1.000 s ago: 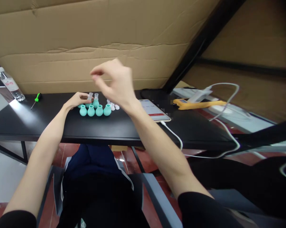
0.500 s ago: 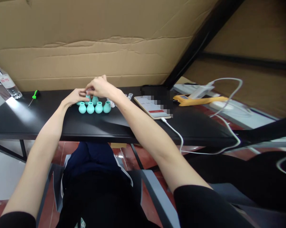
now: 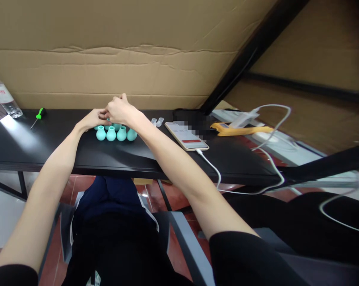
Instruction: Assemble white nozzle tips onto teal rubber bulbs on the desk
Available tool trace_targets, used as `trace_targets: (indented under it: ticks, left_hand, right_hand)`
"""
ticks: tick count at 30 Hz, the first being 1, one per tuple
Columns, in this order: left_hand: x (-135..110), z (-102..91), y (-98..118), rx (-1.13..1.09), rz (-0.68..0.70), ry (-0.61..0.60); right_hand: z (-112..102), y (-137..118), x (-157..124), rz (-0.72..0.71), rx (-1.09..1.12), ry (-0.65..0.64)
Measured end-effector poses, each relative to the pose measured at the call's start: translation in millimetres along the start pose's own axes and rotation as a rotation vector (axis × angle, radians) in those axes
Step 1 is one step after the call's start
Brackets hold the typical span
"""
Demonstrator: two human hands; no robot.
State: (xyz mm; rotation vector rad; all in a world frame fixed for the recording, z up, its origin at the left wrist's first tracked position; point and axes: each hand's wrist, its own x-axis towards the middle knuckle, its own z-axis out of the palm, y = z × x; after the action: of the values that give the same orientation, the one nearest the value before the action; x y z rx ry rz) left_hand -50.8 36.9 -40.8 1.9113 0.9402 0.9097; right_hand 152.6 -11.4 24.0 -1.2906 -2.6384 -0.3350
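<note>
Several round-bodied teal rubber bulbs (image 3: 111,134) with open necks stand upright in a front row on the black table (image 3: 116,153). Just behind that row, my left hand (image 3: 92,118) has its fingers closed around another teal bulb (image 3: 108,120), mostly hidden by the fingers. My right hand (image 3: 120,110) is over the neck of this bulb, its fingers pinched together; what they grip is hidden. More teal bulbs behind the row are partly covered by my hands. Small clear plastic pieces (image 3: 160,121) lie to the right of my right wrist.
A phone (image 3: 187,136) on a white charging cable (image 3: 209,167) lies right of my right forearm. Farther right is a yellow tool (image 3: 241,129). At the left are a green-handled screwdriver (image 3: 40,114) and a water bottle (image 3: 4,96). Cardboard (image 3: 113,75) walls the table's back.
The whole view has shifted slightly, moving things leftward. My right hand has come lower and closer to my left, covering more of the bulb between them.
</note>
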Motion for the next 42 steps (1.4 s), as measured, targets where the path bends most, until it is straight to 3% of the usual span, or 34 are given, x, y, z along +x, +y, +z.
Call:
trace_targets:
  ticks: [14,23,30,38,42]
  left_hand:
    - [-6,-2.4,5,-0.073,-0.037,-0.006]
    - [-4,-7.3,3,-0.065,-0.013,-0.021]
    - [-1,-16.4,-4,-0.098,0.063,0.002]
    - [-2,-33.8,-12,-0.195,0.082,-0.063]
    - [-3,-33.8,-10,-0.173,0.081,0.023]
  right_hand:
    - [-2,17,-8,-0.014,0.224,0.043]
    - [4,2,-11,0.054,0.169,0.057]
    - [12,1,-17,-0.009,0.197,0.15]
    - [12,36,-13,0.155,0.322,0.336]
    - [18,69,-14,0.313,0.339,0.367]
